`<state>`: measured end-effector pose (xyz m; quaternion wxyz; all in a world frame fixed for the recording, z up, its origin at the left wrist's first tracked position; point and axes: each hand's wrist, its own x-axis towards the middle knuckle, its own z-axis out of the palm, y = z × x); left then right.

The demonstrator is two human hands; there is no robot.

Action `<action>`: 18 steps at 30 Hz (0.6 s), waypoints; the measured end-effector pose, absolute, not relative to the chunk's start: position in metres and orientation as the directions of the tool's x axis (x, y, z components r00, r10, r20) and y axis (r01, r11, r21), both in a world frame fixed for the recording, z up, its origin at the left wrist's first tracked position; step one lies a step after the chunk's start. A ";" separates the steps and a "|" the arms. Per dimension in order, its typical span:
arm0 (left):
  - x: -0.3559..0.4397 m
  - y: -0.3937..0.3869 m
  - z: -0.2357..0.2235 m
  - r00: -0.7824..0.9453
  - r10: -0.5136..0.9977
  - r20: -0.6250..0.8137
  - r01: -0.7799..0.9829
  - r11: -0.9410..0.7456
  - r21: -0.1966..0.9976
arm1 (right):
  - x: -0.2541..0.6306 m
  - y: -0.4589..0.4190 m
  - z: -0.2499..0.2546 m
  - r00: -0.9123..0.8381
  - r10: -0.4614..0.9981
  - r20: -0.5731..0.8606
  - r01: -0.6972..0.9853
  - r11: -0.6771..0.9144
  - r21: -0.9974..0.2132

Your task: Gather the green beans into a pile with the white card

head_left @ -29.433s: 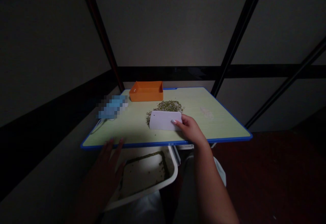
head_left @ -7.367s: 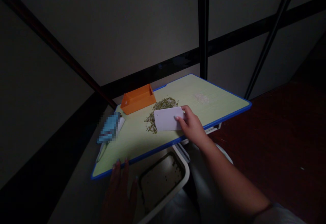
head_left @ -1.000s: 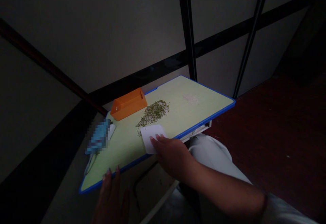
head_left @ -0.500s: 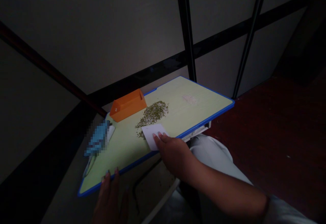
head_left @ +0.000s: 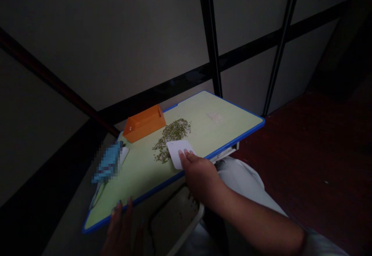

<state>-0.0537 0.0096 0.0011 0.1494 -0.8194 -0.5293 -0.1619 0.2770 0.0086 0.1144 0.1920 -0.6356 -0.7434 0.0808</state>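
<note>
My right hand (head_left: 200, 176) grips a thin white card (head_left: 176, 153), its fingers pressed on the card's upper face, close over a pale green board (head_left: 226, 135) with a blue rim. Just left of the card and beyond it lies a spread of small green-brown grains (head_left: 175, 130), too small to name surely. At the board's near left edge, my left hand (head_left: 120, 230) rests with fingers stretched out and slightly apart, holding nothing; its lower part is dark.
An orange open tray (head_left: 144, 125) stands at the board's back left. Left of it lies a blurred-out blue item (head_left: 109, 161). A small pale heap (head_left: 215, 117) sits on the right side. Under the board is a pale container (head_left: 174, 221) with dark specks. A panelled wall (head_left: 151, 35) rises behind.
The card has shifted slightly right in my right hand, showing more grains at its left edge. My left hand stays at the board's edge. The whole view has moved a little.
</note>
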 end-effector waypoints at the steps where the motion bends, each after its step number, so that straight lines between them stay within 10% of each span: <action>1: -0.054 0.010 0.001 0.384 0.820 0.424 0.916 -0.394 -0.067 | 0.278 0.009 0.114 -0.113 0.976 0.186 0.914 0.175 -0.366; 18: -0.043 0.006 0.009 0.311 0.852 0.422 0.942 -0.334 -0.020 | 0.326 0.022 0.118 0.030 0.979 0.200 0.912 0.055 -0.406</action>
